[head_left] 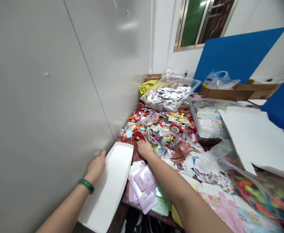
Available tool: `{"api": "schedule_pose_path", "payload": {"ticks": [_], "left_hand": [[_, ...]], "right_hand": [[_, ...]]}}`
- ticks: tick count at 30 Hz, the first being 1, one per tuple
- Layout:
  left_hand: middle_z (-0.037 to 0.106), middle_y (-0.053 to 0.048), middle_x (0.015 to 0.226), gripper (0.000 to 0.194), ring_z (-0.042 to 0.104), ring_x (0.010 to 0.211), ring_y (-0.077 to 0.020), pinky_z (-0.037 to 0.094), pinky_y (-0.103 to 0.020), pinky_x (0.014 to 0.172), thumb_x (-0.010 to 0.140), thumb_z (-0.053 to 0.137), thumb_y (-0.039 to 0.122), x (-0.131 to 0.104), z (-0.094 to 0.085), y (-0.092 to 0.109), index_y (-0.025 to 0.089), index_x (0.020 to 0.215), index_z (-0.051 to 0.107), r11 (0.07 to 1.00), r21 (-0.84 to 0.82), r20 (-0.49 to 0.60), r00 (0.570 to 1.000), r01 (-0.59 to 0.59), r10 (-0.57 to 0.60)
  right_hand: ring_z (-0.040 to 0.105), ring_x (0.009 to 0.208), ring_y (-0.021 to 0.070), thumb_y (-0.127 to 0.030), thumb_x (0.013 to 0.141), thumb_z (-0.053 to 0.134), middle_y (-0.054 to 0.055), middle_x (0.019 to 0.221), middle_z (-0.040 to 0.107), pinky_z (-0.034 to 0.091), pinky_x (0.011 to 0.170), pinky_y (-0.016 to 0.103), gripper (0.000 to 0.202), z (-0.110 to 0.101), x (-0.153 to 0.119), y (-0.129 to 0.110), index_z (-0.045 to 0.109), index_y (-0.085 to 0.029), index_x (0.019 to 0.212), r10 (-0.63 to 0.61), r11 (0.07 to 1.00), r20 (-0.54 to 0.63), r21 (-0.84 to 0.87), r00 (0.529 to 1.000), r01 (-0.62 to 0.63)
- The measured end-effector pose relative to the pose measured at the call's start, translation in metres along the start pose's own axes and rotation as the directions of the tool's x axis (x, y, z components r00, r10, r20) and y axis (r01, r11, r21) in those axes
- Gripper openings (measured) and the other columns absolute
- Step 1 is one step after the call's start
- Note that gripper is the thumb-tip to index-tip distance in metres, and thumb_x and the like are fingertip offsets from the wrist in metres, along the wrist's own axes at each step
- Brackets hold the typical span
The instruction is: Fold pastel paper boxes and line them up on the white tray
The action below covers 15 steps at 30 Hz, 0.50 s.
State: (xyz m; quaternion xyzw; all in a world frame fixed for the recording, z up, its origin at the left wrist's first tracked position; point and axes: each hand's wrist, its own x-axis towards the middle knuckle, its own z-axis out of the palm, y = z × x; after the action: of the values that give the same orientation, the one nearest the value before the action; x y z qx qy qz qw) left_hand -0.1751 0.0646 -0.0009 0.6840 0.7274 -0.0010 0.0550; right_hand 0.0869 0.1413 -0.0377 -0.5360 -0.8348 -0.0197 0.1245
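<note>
At the left edge of a long white open box (115,176), my left hand (97,165) is closed on its side, close to the grey wall panel. A green bangle (86,185) circles that wrist. The box projects past the table's near edge. My right hand (145,149) reaches to the near left border of a heap of small colourful trinkets (160,129), many in clear bags. Its fingers are bent down beside a red item (139,135); whatever lies under them is hidden. Below my right forearm lie stacked lilac cards (145,181) and pale green packets (161,202).
Behind the heap stands a clear bin (154,103) of paper cut-outs. Another clear bin (200,136) sits to the right, beside white boards (265,139). A bag of bright coloured items (260,191) lies at the near right. The grey wall (47,106) borders the left side.
</note>
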Motion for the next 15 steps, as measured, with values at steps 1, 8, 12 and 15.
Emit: {"api": "schedule_pose_path", "payload": {"ticks": [1, 8, 12, 15], "left_hand": [[0.066, -0.016, 0.088, 0.031, 0.066, 0.081, -0.0280, 0.043, -0.034, 0.066, 0.091, 0.028, 0.018, 0.004, 0.002, 0.003, 0.014, 0.115, 0.047, 1.000, -0.004, -0.001, 1.000, -0.016, 0.016], [0.060, -0.021, 0.108, 0.031, 0.058, 0.101, -0.0316, 0.041, -0.039, 0.083, 0.092, 0.036, 0.032, 0.048, -0.009, 0.038, 0.012, 0.107, 0.054, 0.987, -0.089, -0.094, 0.987, -0.135, 0.127], [0.060, -0.018, 0.112, 0.040, 0.056, 0.107, -0.0260, 0.041, -0.033, 0.088, 0.093, 0.038, 0.043, 0.108, -0.019, 0.072, 0.012, 0.111, 0.054, 0.958, -0.227, -0.109, 0.982, -0.178, 0.157], [0.061, -0.012, 0.111, 0.040, 0.059, 0.100, -0.0221, 0.046, -0.038, 0.086, 0.091, 0.044, 0.044, 0.150, -0.019, 0.097, 0.012, 0.113, 0.054, 0.932, -0.327, -0.070, 0.988, -0.155, 0.140]], "right_hand": [[0.055, 0.108, 0.0200, -0.009, 0.088, 0.038, 0.015, 0.107, 0.065, 0.010, 0.111, 0.039, 0.030, -0.001, 0.000, -0.001, 0.062, -0.008, 0.106, -0.005, 1.000, 0.001, 0.011, 1.000, 0.005], [0.057, 0.103, 0.0202, -0.024, 0.089, 0.046, 0.010, 0.098, 0.069, 0.019, 0.108, 0.038, 0.024, -0.029, -0.006, -0.015, 0.067, -0.015, 0.095, -0.094, 0.990, 0.001, 0.105, 0.996, 0.093], [0.056, 0.105, 0.0185, -0.024, 0.089, 0.047, 0.006, 0.103, 0.067, 0.029, 0.102, 0.036, 0.022, -0.061, -0.030, -0.021, 0.065, -0.019, 0.100, -0.088, 0.973, -0.071, 0.210, 0.994, 0.101], [0.059, 0.096, 0.0165, -0.022, 0.090, 0.044, 0.005, 0.099, 0.068, 0.041, 0.089, 0.030, 0.022, -0.089, -0.062, -0.014, 0.064, -0.019, 0.098, -0.021, 0.933, -0.142, 0.352, 0.990, 0.071]]}}
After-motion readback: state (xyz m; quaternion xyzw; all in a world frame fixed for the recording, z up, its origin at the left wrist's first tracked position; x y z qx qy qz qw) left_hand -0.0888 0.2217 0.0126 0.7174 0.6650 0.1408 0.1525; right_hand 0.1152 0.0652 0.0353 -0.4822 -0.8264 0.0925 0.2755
